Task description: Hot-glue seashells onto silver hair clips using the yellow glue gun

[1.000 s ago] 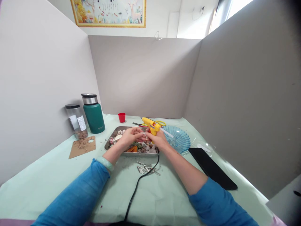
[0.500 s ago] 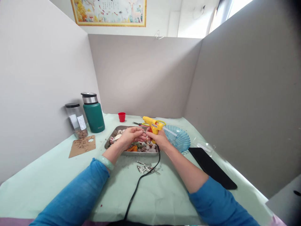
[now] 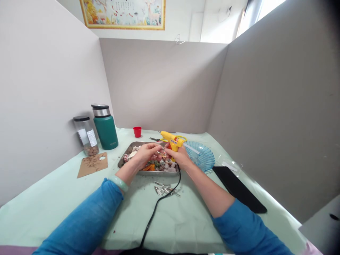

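Note:
My right hand [image 3: 181, 157] is wrapped round the handle of a yellow hot glue gun [image 3: 170, 138], whose nozzle points left and whose white glue stick juts out at the back. Thumb and fingertips of my left hand [image 3: 148, 153] are pinched together, meeting the right fingertips; something tiny seems to be between them, too small to name. Both hands are over a metal tray [image 3: 156, 174] of shells and stones, partly covering it. From the gun a black cord [image 3: 155, 209] runs down toward me, past several small silvery metal pins [image 3: 163, 190] on the table.
At left stand a green bottle [image 3: 105, 132] and a clear jar [image 3: 86, 138], with brown card [image 3: 92, 165] before them. Behind the tray are a red cup [image 3: 137, 132] and scissors [image 3: 155, 139]. A blue dish [image 3: 205, 157] and black slab [image 3: 239, 189] lie right. Grey panels [image 3: 164, 85] surround the table.
My left fingertips have shifted very slightly at the pinch. The glue gun and both arms are otherwise nearly still.

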Demonstrator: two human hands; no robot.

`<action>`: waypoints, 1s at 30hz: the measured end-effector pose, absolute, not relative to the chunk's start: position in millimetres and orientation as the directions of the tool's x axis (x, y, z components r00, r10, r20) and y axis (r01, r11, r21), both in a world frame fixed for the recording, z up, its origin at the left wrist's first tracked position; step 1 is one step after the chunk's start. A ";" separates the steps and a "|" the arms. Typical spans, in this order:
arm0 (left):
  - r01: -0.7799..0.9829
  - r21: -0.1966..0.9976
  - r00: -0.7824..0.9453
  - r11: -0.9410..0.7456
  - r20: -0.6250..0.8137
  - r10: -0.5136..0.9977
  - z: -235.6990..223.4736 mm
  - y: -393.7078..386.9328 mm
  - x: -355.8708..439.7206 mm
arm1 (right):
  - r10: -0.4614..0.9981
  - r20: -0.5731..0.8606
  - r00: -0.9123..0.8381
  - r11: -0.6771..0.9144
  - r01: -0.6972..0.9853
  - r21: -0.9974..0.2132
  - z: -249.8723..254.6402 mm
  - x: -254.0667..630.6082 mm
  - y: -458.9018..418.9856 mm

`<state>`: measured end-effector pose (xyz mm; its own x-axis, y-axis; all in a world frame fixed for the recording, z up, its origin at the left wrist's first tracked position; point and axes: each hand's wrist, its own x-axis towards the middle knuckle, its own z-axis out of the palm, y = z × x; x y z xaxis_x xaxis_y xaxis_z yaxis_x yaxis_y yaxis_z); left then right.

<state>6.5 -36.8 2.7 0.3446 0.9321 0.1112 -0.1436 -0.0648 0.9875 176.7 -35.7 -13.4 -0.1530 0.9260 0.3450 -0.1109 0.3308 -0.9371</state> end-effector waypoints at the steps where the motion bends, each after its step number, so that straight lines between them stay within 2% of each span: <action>1: -0.133 0.989 0.342 -0.069 0.111 0.933 3.4 -37.4 6.6 | 0.926 0.347 -0.151 0.331 -0.123 -0.936 -13.6 176.8 -35.5; 7: -0.050 0.996 0.358 -0.074 0.087 0.930 6.9 -40.8 7.4 | 0.929 0.345 -0.133 0.320 -0.178 -0.930 -10.7 176.5 -37.6; 14: -0.014 0.997 0.368 -0.079 0.079 0.926 6.2 -41.6 8.5 | 0.926 0.358 -0.123 0.341 -0.140 -0.930 -11.0 175.7 -36.8; 21: -0.007 0.991 0.371 -0.134 0.127 0.920 -1.5 -37.0 11.6 | 0.936 0.333 -0.114 0.318 -0.133 -0.939 -14.3 173.5 -34.3; 30: 0.052 0.959 0.248 -0.277 0.256 0.934 -5.9 -32.3 15.8 | 0.942 0.322 -0.090 0.315 -0.088 -0.945 -13.7 173.4 -35.2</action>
